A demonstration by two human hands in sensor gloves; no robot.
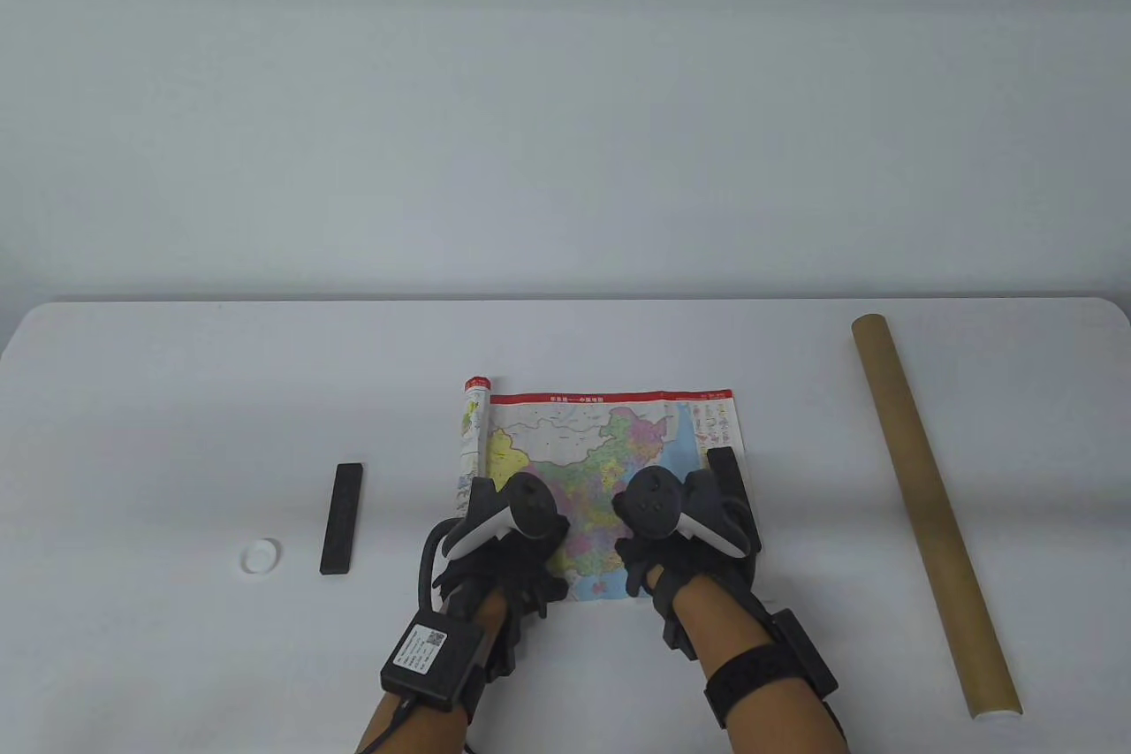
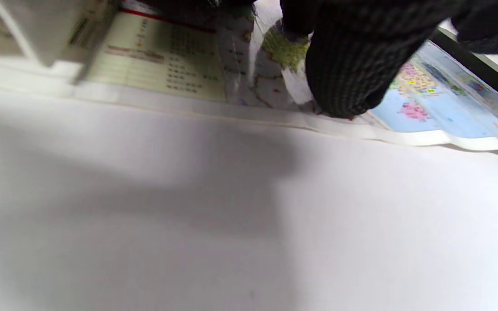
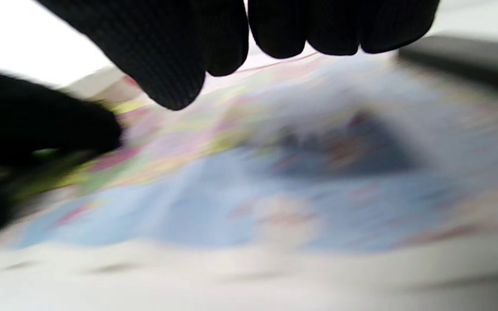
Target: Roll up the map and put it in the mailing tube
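Table view shows my left hand (image 1: 508, 524) gripping the map's (image 1: 610, 445) rolled left edge at centre frame; my right hand's (image 1: 676, 524) grip I cannot tell.

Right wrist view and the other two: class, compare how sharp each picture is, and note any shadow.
Table view: sharp and evenly lit, the map and mailing tube crisp. Left wrist view: print on the map fairly clear near the left hand, with a broad soft shadow on the table. Right wrist view: heavily blurred, the map only smeared colours under the right hand.
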